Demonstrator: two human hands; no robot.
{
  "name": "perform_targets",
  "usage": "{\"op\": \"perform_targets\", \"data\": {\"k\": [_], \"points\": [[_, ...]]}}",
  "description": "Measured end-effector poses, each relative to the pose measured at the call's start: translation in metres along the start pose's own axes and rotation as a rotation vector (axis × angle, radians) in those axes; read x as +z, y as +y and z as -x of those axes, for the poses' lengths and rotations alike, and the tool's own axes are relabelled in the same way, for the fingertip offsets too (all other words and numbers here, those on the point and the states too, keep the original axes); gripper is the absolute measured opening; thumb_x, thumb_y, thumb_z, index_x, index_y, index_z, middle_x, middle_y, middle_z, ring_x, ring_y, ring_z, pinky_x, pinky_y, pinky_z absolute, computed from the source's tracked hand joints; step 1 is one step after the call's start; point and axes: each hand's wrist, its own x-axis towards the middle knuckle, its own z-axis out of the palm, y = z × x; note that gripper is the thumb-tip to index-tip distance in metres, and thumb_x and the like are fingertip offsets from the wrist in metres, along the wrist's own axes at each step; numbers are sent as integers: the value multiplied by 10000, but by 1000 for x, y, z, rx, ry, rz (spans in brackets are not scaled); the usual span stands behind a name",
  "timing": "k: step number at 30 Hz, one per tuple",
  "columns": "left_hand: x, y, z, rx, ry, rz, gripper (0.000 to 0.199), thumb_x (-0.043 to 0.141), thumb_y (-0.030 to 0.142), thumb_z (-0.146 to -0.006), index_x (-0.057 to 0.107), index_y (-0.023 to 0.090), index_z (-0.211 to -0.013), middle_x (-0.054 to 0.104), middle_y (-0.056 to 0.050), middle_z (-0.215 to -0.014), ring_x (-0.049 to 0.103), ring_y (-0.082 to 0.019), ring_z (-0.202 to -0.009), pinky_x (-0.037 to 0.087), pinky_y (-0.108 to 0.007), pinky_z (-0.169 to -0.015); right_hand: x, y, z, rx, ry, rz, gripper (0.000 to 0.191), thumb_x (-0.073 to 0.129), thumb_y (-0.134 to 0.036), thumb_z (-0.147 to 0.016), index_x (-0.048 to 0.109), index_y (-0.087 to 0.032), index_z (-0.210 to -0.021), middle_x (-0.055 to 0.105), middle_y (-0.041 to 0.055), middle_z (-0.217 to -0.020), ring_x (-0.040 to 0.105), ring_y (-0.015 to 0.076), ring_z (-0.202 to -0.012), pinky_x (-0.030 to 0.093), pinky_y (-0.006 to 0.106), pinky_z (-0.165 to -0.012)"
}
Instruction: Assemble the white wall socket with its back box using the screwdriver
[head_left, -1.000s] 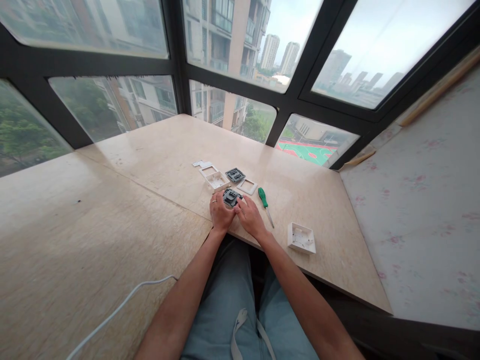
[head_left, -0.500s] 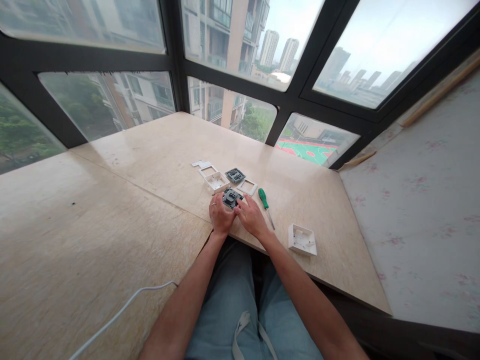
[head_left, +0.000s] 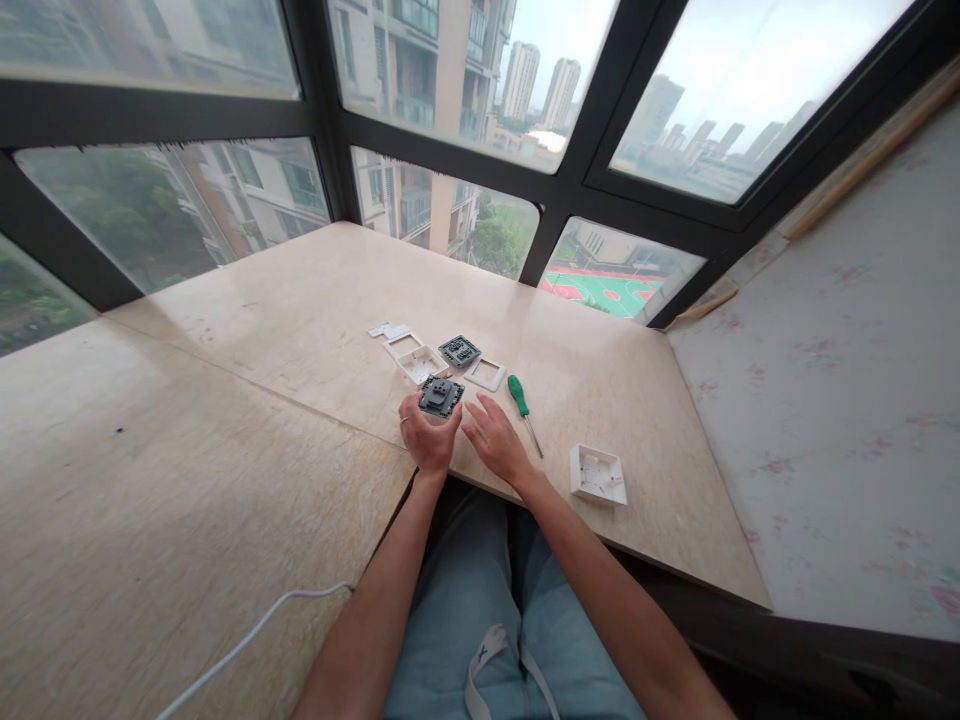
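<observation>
My left hand (head_left: 430, 438) grips a dark grey switch module (head_left: 441, 396) by its sides, with its back facing up. Just to the right, my right hand (head_left: 495, 437) is apart from the module, its fingers spread and nothing in them. A second dark module (head_left: 459, 350) lies on the table beyond, between an open white box (head_left: 422, 366) and a white frame (head_left: 485, 374). The held module partly covers the near side of that box.
A green-handled screwdriver (head_left: 518, 396) lies right of the frame. Another white box (head_left: 598, 475) stands near the table's front edge (head_left: 675, 556). White flat pieces (head_left: 388, 330) lie at the back left; a white cable (head_left: 259, 630) runs at the lower left.
My right hand has let go of the module and opened beside it. My left hand still holds the module. The whole view has shifted slightly.
</observation>
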Motion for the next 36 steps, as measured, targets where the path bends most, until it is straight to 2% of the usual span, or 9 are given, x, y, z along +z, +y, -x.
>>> {"op": "perform_targets", "data": {"k": [4, 9, 13, 17, 20, 22, 25, 31, 36], "points": [[-1, 3, -1, -44, -1, 74, 643, 773, 485, -753, 532, 91, -1201, 596, -178, -1142, 585, -284, -1087, 523, -388, -884, 2, 0, 9, 6, 8, -75, 499, 442, -370, -1017, 550, -84, -1411, 482, 167, -1479, 427, 254, -1402, 346, 445, -1185], [-3, 6, -2, -90, -33, 101, 660, 780, 514, -734, 540, 103, -1190, 604, -175, -1144, 586, -288, -1093, 518, -389, -881, 12, -3, 11, -26, -21, -194, 496, 488, -296, -989, 514, -74, -1431, 537, 144, -1433, 478, 213, -1361, 367, 382, -1182], [-2, 5, -4, -185, 20, 113, 644, 766, 529, -736, 550, 102, -1167, 601, -178, -1119, 599, -278, -1055, 523, -404, -883, 13, -6, 18, -22, -19, -257, 476, 508, -259, -967, 532, -96, -1413, 544, 158, -1417, 487, 222, -1355, 386, 411, -1166], [-2, 4, -6, -241, 44, 157, 627, 760, 537, -731, 552, 118, -1148, 594, -161, -1119, 613, -258, -1039, 536, -398, -895, -4, -9, 41, -8, 1, -297, 427, 503, -227, -969, 559, -145, -1385, 576, 141, -1380, 515, 214, -1321, 411, 424, -1142], [-4, 12, -5, -271, 64, 223, 639, 768, 525, -716, 542, 103, -1139, 573, -168, -1134, 609, -253, -1054, 537, -398, -924, -25, -11, 68, -3, 12, -315, 374, 505, -195, -971, 597, -152, -1330, 623, 117, -1318, 558, 199, -1266, 443, 400, -1111], [-4, 28, 0, -273, 53, 289, 653, 768, 517, -708, 529, 95, -1145, 553, -181, -1168, 600, -259, -1105, 525, -398, -965, -41, -12, 88, 12, 25, -321, 346, 513, -185, -968, 618, -155, -1296, 659, 106, -1255, 599, 195, -1202, 482, 383, -1064], [0, 67, 12, -316, -37, 447, 656, 747, 516, -736, 488, 101, -1173, 553, -190, -1205, 626, -250, -1112, 523, -387, -976, -63, -11, 118, 48, 55, -333, 293, 515, -172, -967, 655, -160, -1224, 701, 86, -1151, 653, 182, -1090, 533, 344, -973], [13, 157, 47, -850, -309, 938, 516, 681, 498, -768, 517, 106, -1061, 613, -90, -949, 698, -187, -805, 544, -366, -874, -104, -4, 166, 164, 165, -358, 244, 519, -143, -963, 697, -169, -1127, 728, 53, -1075, 687, 157, -1024, 548, 290, -921], [11, 199, 73, -1250, -583, 1068, 521, 626, 548, -783, 590, 117, -1072, 647, -85, -934, 704, -196, -791, 551, -364, -866, -131, 1, 194, 281, 293, -390, 204, 527, -172, -971, 714, -182, -1054, 739, 47, -999, 704, 150, -939, 557, 278, -864]]}}
